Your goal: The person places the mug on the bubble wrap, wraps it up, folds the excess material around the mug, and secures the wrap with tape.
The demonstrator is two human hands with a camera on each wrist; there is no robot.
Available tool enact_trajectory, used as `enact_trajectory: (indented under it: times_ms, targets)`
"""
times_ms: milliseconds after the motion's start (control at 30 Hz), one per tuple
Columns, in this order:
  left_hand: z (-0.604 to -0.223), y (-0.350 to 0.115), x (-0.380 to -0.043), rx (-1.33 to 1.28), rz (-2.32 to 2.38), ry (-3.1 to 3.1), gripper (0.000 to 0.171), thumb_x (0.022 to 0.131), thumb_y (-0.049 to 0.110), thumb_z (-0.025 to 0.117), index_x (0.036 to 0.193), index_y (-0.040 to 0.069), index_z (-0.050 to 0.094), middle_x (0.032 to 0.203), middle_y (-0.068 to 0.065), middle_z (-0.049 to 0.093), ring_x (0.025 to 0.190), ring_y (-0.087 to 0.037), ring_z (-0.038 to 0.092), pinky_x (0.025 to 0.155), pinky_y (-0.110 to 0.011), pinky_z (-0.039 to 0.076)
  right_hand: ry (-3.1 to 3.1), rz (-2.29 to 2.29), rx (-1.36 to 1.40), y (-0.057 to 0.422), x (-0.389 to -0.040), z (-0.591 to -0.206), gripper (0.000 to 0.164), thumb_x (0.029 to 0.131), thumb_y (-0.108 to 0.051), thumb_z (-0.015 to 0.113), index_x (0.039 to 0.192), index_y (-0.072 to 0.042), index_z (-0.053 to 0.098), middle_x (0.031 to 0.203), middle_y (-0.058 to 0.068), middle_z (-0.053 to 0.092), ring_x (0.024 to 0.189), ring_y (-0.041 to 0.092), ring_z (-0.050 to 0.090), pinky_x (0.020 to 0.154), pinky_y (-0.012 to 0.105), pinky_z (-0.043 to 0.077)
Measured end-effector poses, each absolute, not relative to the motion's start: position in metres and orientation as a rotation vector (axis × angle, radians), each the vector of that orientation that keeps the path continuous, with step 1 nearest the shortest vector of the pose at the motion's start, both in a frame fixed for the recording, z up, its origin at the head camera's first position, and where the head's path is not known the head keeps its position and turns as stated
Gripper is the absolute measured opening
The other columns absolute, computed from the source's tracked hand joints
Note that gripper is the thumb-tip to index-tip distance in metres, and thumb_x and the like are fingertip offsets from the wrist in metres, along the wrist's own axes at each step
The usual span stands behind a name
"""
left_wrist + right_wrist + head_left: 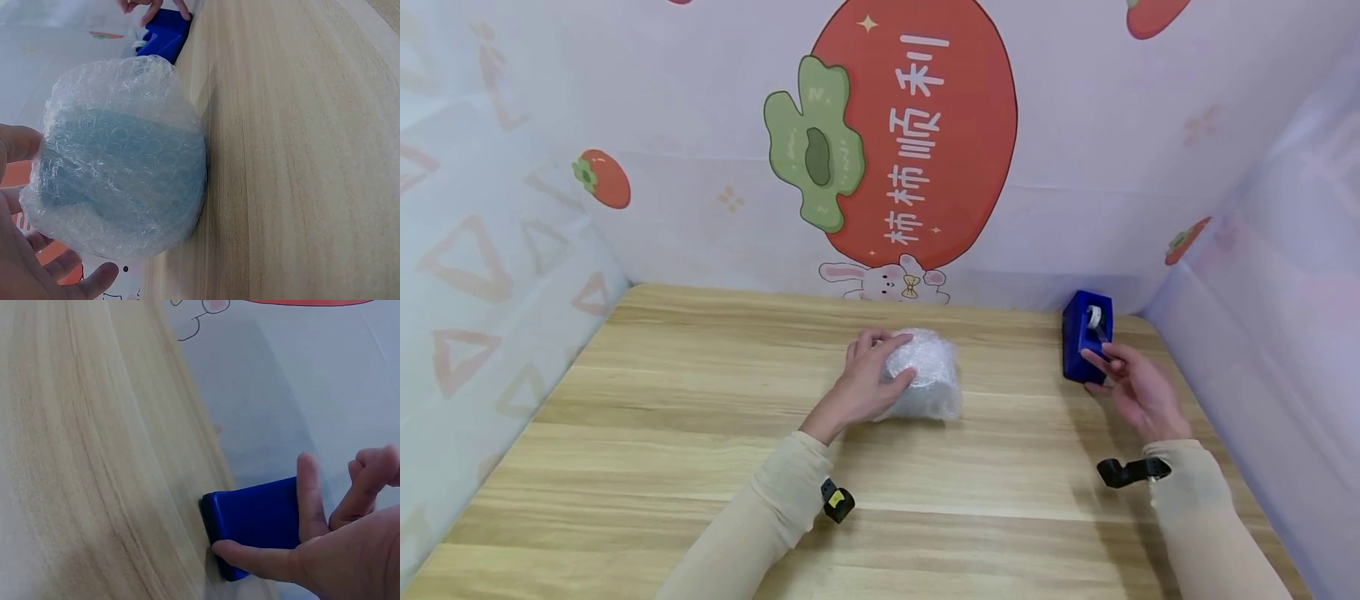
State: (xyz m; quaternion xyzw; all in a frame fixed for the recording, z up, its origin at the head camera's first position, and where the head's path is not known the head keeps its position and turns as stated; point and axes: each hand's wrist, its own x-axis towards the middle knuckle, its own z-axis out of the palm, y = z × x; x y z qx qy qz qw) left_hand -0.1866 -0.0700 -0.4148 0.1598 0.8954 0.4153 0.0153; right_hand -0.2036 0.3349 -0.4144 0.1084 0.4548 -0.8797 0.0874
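Note:
In the head view my left hand (867, 379) holds a bubble-wrapped bundle (928, 375), its fingers over the far left side and its thumb on the near side. Through the clear wrap in the left wrist view, the bundle (125, 156) looks pale blue-green; what lies inside cannot be made out. My right hand (1138, 392) is at the near end of a blue tape dispenser (1073, 342). Its thumb and a straight finger lie against the dispenser (256, 515) in the right wrist view, other fingers bent beside it. A white tape roll (1094, 317) sits in the dispenser.
Both things stand on a wood-grain table (662, 433), the dispenser near its far right corner. White printed sheets (700, 125) enclose the back and sides. A small black camera (837, 502) sits at the left wrist, another black camera (1120, 473) at the right.

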Motion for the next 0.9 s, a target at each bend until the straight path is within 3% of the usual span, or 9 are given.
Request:
enact_trajectory:
  times_ms: [200,433,467,567,667,733,900]
  targets:
    - [-0.415,-0.072,-0.186,0.497,1.294,2.791,0.054,0.099,0.027,0.066,0.149,0.014,0.051,0.144,-0.014,0.036,0.132,-0.034,0.031,0.106,-0.051,0.039,1.278,-2.729,0.21,0.336,-0.2,-0.423,0.046,0.106,-0.001,0.042,0.069,-0.002,0.07,0.055,0.005,0.059,0.102,0.02,0.073,0.114,0.057,-0.021]
    - [-0.415,-0.072,-0.187,0.515,1.297,2.799,0.054,0.098,0.027,0.067,0.149,0.013,0.052,0.143,-0.015,0.037,0.131,-0.035,0.032,0.105,-0.052,0.039,1.166,-2.802,0.274,0.338,-0.195,-0.427,0.045,0.105,0.0,0.043,0.064,-0.001,0.061,0.057,0.008,0.059,0.102,0.024,0.073,0.117,0.053,-0.016]
    - [-0.415,-0.071,-0.187,0.516,1.297,2.8,0.054,0.098,0.027,0.067,0.149,0.013,0.052,0.143,-0.015,0.037,0.131,-0.035,0.032,0.105,-0.052,0.039,1.163,-2.797,0.298,0.338,-0.195,-0.426,0.043,0.105,0.0,0.045,0.065,-0.001,0.061,0.058,0.008,0.059,0.1,0.024,0.073,0.118,0.052,-0.013]
    - [-0.416,-0.071,-0.186,0.519,1.295,2.802,0.054,0.098,0.027,0.067,0.149,0.013,0.052,0.143,-0.015,0.037,0.131,-0.035,0.032,0.105,-0.052,0.039,1.25,-2.758,0.389,0.338,-0.193,-0.42,0.038,0.103,-0.002,0.051,0.069,-0.001,0.066,0.064,0.008,0.064,0.092,0.022,0.074,0.122,0.046,0.021]
    - [-0.416,-0.071,-0.186,0.519,1.298,2.802,0.054,0.098,0.027,0.067,0.149,0.013,0.052,0.143,-0.015,0.037,0.131,-0.035,0.032,0.106,-0.052,0.038,1.36,-2.72,0.492,0.337,-0.193,-0.413,0.033,0.101,-0.003,0.057,0.07,-0.002,0.067,0.069,0.006,0.065,0.081,0.02,0.072,0.096,0.038,0.054]
    - [-0.416,-0.071,-0.186,0.518,1.3,2.802,0.054,0.099,0.027,0.067,0.149,0.013,0.052,0.143,-0.015,0.037,0.132,-0.035,0.031,0.106,-0.052,0.038,1.443,-2.672,0.56,0.337,-0.193,-0.408,0.03,0.1,-0.004,0.061,0.071,-0.004,0.069,0.07,0.003,0.064,0.074,0.018,0.069,0.081,0.034,0.059]
    - [-0.417,-0.071,-0.186,0.513,1.299,2.8,0.055,0.099,0.027,0.066,0.149,0.014,0.051,0.144,-0.015,0.036,0.132,-0.034,0.031,0.106,-0.051,0.038,1.826,-2.365,0.673,0.334,-0.193,-0.403,0.023,0.097,-0.017,0.069,0.075,-0.013,0.071,0.064,-0.004,0.057,0.062,0.012,0.06,0.067,0.026,0.056]
